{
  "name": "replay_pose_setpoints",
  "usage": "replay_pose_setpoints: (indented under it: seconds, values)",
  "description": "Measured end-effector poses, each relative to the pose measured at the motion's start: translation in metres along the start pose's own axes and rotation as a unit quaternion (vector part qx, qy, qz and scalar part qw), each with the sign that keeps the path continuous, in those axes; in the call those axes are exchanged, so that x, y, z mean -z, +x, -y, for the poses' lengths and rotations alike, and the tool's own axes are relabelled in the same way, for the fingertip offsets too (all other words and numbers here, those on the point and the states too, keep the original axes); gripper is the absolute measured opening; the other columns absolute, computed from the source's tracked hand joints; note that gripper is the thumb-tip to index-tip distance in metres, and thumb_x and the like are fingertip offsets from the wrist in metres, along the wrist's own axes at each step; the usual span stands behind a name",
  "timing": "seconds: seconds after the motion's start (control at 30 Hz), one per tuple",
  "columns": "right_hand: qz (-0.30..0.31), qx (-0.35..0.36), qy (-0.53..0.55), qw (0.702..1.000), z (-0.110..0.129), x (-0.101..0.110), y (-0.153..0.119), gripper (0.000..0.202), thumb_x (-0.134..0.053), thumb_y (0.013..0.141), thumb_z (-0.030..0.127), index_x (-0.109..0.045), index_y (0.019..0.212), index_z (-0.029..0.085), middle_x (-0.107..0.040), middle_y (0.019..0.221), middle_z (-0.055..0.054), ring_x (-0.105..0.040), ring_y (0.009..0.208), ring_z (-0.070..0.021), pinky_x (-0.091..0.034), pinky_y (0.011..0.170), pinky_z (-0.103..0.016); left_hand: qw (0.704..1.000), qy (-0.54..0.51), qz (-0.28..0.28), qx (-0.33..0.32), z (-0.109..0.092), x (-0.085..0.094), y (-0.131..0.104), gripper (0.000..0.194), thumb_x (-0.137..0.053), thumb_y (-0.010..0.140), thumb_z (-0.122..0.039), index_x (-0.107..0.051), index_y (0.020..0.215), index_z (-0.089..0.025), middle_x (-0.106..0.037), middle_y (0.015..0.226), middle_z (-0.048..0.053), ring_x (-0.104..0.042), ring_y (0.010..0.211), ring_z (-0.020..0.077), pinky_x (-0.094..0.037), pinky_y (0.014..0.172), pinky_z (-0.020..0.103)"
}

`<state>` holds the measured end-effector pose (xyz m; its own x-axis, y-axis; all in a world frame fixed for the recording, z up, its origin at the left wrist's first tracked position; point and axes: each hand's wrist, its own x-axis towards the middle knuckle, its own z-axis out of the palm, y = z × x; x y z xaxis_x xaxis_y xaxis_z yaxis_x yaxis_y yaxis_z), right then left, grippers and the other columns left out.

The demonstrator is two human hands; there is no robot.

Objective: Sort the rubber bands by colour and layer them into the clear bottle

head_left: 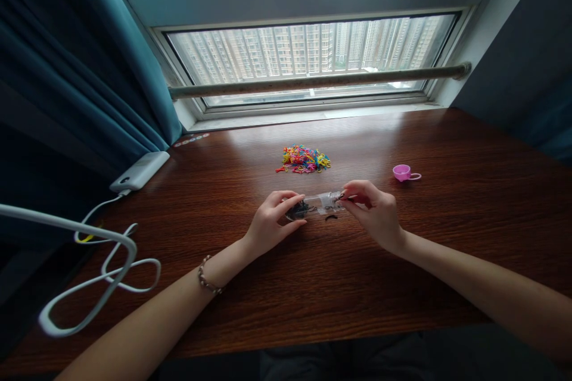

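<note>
A person's left hand (pixel 272 220) grips one end of a clear plastic bottle (pixel 326 203) lying sideways on a wood-grain table (pixel 223 315), dark elastic bands (pixel 297 209) gathered inside. At the other end, the right hand (pixel 378 214) pinches a small dark piece (pixel 342 196) between thumb and fingers. A loose dark strip (pixel 331 216) lies just beside the bottle; multicolored bands (pixel 304 159) sit heaped beyond it, a pink cup-shaped cap (pixel 402 173) to the right.
</note>
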<state>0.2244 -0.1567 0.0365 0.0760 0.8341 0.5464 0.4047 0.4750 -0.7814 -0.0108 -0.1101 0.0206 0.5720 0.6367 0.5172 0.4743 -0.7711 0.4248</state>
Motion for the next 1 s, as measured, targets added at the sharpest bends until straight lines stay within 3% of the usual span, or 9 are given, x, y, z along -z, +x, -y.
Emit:
replay_pose_setpoints:
  seconds: [0.23,0.57,0.7,0.9,1.0]
  values:
    - [0.011,0.026,0.029,0.999,0.0044,0.0006,-0.0020,0.021,-0.052,0.082,0.016,-0.052,0.102,0.023,-0.064,0.089,-0.002,-0.063,0.081,-0.0143,-0.053,0.073,-0.026,1.000,-0.001,0.000,0.014,-0.0007,0.0002,0.0002,0.046,-0.063,0.074,-0.031,-0.051,0.117,-0.023,-0.054,0.109,0.007,-0.052,0.102,0.0199,-0.046,0.089,0.035]
    - [0.001,0.001,0.060,0.998,0.0031,-0.0015,-0.0006,0.016,-0.058,0.077,0.018,-0.053,0.092,0.021,-0.060,0.085,-0.002,-0.062,0.080,-0.0155,-0.055,0.071,-0.029,1.000,-0.001,-0.002,0.004,-0.0003,0.0001,-0.0010,0.046,-0.062,0.074,-0.030,-0.050,0.118,-0.024,-0.053,0.110,0.008,-0.052,0.102,0.0202,-0.046,0.089,0.036]
    - [0.000,0.018,0.035,0.999,0.0052,0.0008,0.0006,0.014,-0.056,0.078,0.018,-0.055,0.092,0.021,-0.059,0.087,-0.002,-0.060,0.079,-0.0154,-0.053,0.072,-0.030,1.000,-0.003,-0.003,0.007,-0.0003,0.0003,-0.0010,0.046,-0.062,0.074,-0.031,-0.050,0.118,-0.024,-0.053,0.110,0.007,-0.052,0.102,0.0201,-0.046,0.089,0.036]
    - [-0.012,0.054,-0.093,0.994,0.0052,0.0056,0.0032,0.010,-0.061,0.074,0.019,-0.059,0.083,0.021,-0.060,0.079,-0.002,-0.056,0.070,-0.0153,-0.047,0.067,-0.029,1.000,-0.006,-0.005,0.007,-0.0002,0.0003,-0.0009,0.045,-0.062,0.075,-0.030,-0.050,0.118,-0.024,-0.053,0.110,0.008,-0.051,0.102,0.0204,-0.046,0.089,0.037]
    - [0.003,0.046,-0.082,0.996,0.0049,0.0060,0.0031,0.008,-0.059,0.076,0.017,-0.060,0.083,0.021,-0.062,0.077,0.000,-0.056,0.066,-0.0137,-0.046,0.064,-0.026,1.000,-0.006,-0.006,0.007,-0.0002,0.0003,-0.0010,0.045,-0.062,0.074,-0.030,-0.050,0.118,-0.024,-0.053,0.110,0.008,-0.052,0.102,0.0203,-0.046,0.089,0.037]
